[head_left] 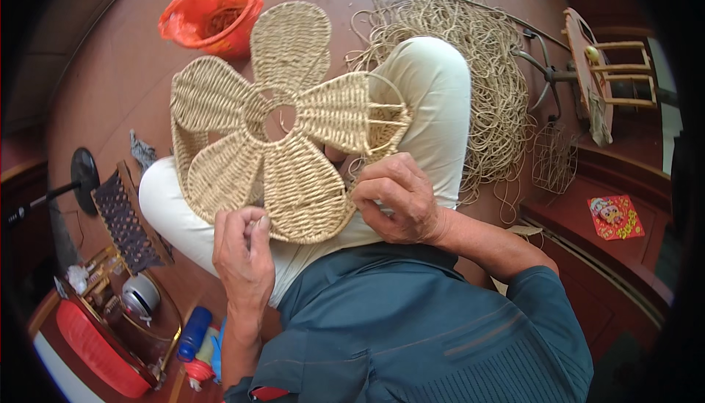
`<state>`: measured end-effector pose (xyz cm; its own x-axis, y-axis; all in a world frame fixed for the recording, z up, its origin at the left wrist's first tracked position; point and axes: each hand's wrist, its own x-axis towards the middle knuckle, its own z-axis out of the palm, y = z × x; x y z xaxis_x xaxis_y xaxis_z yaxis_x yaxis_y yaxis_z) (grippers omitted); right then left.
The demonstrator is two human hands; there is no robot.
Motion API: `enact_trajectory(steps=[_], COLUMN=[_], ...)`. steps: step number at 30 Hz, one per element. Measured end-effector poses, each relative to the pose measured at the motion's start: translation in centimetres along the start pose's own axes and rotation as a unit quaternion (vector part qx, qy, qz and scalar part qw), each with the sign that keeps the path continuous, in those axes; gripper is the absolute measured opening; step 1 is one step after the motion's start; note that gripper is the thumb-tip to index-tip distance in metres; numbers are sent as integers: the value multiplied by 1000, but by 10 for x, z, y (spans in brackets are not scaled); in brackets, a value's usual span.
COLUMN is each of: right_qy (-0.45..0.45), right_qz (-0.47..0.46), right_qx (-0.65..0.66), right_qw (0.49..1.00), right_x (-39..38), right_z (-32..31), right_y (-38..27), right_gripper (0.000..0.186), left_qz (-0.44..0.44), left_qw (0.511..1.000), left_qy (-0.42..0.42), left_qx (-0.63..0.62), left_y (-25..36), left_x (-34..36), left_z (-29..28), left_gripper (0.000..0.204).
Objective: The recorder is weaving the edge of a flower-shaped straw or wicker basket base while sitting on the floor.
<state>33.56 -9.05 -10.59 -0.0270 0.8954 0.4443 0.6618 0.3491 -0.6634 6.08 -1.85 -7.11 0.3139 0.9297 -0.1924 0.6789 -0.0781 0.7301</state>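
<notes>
1. Head view, looking down: a woven flower-shaped piece (255, 124) lies across the seated person's lap, between and partly over the knees, its five petals set around an open round centre.
2. From where I stand, four petals look filled with straw-coloured cord right out to their tips; the right petal (334, 115) is woven on its inner part, while its outer end shows a curved frame with a few cross-ribs. More woven surface shows behind the left petals.
3. The left hand (244, 252) is at the flower's lower rim, by the gap between the lower-left and bottom petals, thumb and fingers drawn narrowly together. I cannot tell whether they pinch the rim or a strand.
4. The right hand (400, 201) is just right of the bottom petal, below the open-framed end, with its fingers curled inward. What, if anything, they hold is hidden from me.
5. Pale trousers (433, 102) cover the legs under the work; the shirt (411, 329) is dark blue-green.
6. Beyond the right knee a large, tangled heap of cord (493, 102) spreads over the reddish floor.
7. An orange-red bucket (239, 40) stands past the top and left petals.
8. Off to the left is a dark lattice panel (128, 216); well to the right, a bright red card (615, 217).
</notes>
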Motion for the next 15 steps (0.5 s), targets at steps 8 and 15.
enact_trajectory(steps=[8,15], right_qy=[252,310], right_qz=[278,482], right_qx=[-105,26], right_qw=[921,819], right_x=[-42,-109], right_z=[-94,-93], right_y=[90,248], right_gripper=[18,26], left_qz=[-44,-52], left_qw=[997,993], left_qy=[-51,-105], left_qx=[36,23], left_y=[5,-3], left_x=[9,24], left_z=[-6,-22], left_gripper=[5,7])
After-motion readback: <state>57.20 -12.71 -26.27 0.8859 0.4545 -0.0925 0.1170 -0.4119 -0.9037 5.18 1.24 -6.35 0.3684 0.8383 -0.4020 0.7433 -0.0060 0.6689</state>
